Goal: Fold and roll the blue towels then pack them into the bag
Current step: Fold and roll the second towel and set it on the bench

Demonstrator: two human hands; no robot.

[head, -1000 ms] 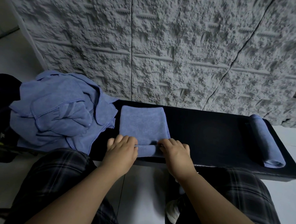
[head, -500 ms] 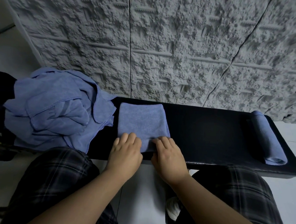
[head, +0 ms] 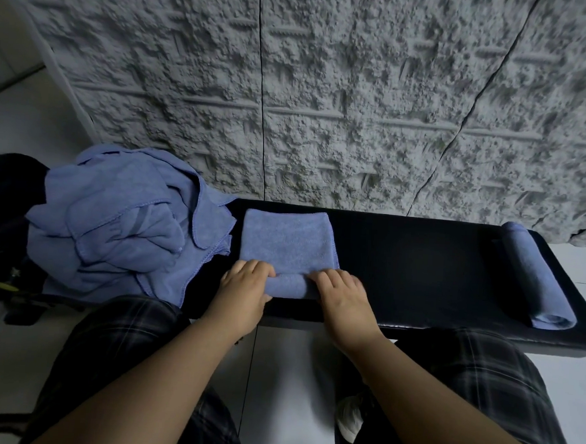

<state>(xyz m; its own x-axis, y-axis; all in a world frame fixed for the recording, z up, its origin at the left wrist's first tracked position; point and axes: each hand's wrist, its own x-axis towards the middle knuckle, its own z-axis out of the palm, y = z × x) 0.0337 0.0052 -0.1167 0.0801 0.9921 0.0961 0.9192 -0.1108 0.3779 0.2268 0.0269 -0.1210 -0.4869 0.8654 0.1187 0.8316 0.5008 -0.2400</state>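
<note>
A folded blue towel (head: pixel 285 238) lies flat on the black bench (head: pixel 405 263), its near end turned up into a short roll. My left hand (head: pixel 244 287) grips the left end of that roll, fingers curled over it. My right hand (head: pixel 344 293) grips the right end the same way. One finished rolled blue towel (head: pixel 535 281) lies at the bench's right end. A heap of loose blue towels (head: pixel 123 225) sits at the bench's left end. A dark bag (head: pixel 1 204) shows at the far left, mostly hidden behind the heap.
A rough grey textured wall (head: pixel 326 103) rises right behind the bench. My knees in plaid shorts (head: pixel 112 341) sit against the bench's front edge, over a pale tiled floor (head: pixel 284 393). Bare black bench top lies between the two towels.
Both hands have rolled the towel's near end away from me, so the roll is thicker and the flat part shorter. The hands now sit further apart on the roll's ends.
</note>
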